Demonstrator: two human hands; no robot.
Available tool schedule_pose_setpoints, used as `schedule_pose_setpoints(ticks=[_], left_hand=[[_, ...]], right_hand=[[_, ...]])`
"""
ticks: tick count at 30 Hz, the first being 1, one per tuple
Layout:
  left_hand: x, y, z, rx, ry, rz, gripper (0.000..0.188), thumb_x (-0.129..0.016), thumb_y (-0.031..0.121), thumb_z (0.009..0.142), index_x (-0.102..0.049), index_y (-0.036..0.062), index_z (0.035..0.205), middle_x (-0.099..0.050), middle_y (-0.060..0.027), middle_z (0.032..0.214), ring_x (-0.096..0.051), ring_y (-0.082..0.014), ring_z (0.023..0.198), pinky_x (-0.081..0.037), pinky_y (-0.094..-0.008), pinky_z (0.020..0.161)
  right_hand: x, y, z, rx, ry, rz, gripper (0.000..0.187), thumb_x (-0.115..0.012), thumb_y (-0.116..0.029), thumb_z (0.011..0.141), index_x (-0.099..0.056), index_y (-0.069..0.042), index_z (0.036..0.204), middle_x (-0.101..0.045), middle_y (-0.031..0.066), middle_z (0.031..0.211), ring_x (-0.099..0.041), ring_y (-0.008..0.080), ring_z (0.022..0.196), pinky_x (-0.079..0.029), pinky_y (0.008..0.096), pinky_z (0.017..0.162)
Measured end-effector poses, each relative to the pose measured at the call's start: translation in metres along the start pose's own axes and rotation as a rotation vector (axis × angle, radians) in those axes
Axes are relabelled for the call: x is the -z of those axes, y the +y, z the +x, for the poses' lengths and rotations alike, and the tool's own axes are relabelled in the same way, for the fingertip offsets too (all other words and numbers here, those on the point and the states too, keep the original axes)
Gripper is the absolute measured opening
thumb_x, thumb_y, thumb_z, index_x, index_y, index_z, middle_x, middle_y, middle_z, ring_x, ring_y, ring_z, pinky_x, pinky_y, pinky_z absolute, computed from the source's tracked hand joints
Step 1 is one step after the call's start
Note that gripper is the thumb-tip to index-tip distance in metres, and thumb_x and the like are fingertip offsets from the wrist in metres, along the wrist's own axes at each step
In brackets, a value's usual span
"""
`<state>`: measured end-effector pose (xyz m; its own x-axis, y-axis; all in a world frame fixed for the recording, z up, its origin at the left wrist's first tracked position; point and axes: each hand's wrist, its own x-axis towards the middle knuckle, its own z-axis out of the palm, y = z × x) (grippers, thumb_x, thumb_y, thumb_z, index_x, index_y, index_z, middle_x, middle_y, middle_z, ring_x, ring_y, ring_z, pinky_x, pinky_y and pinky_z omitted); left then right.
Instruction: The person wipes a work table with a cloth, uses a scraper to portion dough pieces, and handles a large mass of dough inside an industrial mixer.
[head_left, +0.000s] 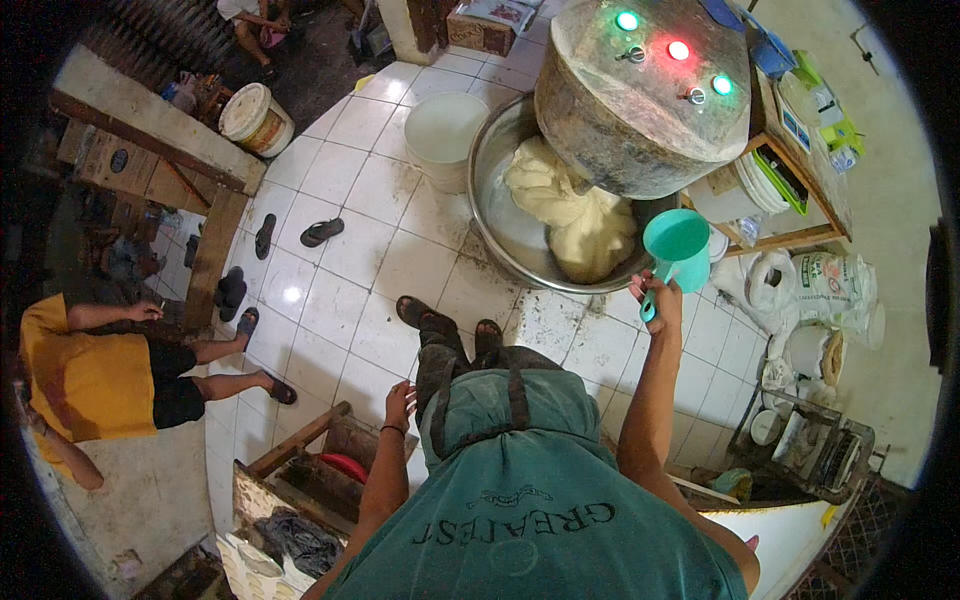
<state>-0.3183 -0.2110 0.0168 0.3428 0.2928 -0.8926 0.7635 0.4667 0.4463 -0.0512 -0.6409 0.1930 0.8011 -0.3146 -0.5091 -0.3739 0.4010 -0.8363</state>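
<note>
My right hand (658,296) is closed round the handle of a teal plastic dipper (690,262), held out by the near right rim of a large metal mixing bowl (497,222). The dipper's mouth faces up; I cannot tell whether it holds liquid. In the bowl lies a big mass of pale yellow dough (590,232), folded and heaped toward the right, partly hidden by the mixer head (640,130) above it. My left hand (399,403) hangs at my left side, fingers loosely bent and a little apart, holding nothing.
A white bucket (440,130) stands left of the bowl. At right are a wooden shelf (835,195) and white sacks (832,287). A person in a yellow shirt (95,372) sits at left. Loose sandals (322,232) lie on the tiled floor. A wooden crate (285,455) stands near my left arm.
</note>
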Motion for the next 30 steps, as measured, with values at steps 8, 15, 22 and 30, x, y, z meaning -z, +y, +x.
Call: schedule_pose_setpoints(ticks=[8,15,22,30], left_hand=[[-0.002,0.002,-0.002,0.014,-0.003,0.023,0.031,-0.048,0.028,0.084,-0.046,0.0113,0.111,-0.056,-0.0013,0.096,-0.052,-0.012,0.084,-0.04,-0.029,0.068],[-0.005,0.005,0.001,0.0,-0.02,0.035,0.031,-0.047,0.028,0.084,-0.047,0.0115,0.11,-0.056,-0.0013,0.096,-0.053,-0.0116,0.082,-0.041,-0.0277,0.065],[-0.01,0.011,0.003,-0.032,-0.035,0.041,0.031,-0.046,0.028,0.085,-0.047,0.0113,0.11,-0.056,-0.0018,0.095,-0.053,-0.0118,0.081,-0.041,-0.0282,0.066],[-0.011,0.015,0.002,-0.025,-0.03,0.049,0.03,-0.048,0.026,0.084,-0.047,0.0115,0.111,-0.057,-0.0018,0.094,-0.052,-0.0124,0.081,-0.041,-0.0287,0.067]], right_hand=[[0.037,-0.018,0.014,-0.01,-0.114,0.416,0.02,-0.046,0.004,0.069,-0.048,0.002,0.089,-0.053,0.0086,0.081,-0.055,0.019,0.076,-0.049,0.0305,0.072],[0.02,-0.025,-0.005,0.111,0.058,0.019,0.043,-0.044,0.006,0.071,-0.033,0.001,0.112,-0.048,0.0124,0.092,-0.056,0.0247,0.076,-0.053,0.0355,0.063],[0.005,0.006,0.004,0.042,-0.034,-0.159,0.046,-0.043,0.008,0.07,-0.028,0.004,0.114,-0.047,0.0152,0.095,-0.057,0.0256,0.075,-0.053,0.0339,0.061],[-0.009,-0.017,-0.003,-0.062,-0.107,0.121,0.028,-0.045,0.006,0.07,-0.043,0.002,0.098,-0.053,0.0121,0.087,-0.058,0.0242,0.077,-0.053,0.0335,0.064]])
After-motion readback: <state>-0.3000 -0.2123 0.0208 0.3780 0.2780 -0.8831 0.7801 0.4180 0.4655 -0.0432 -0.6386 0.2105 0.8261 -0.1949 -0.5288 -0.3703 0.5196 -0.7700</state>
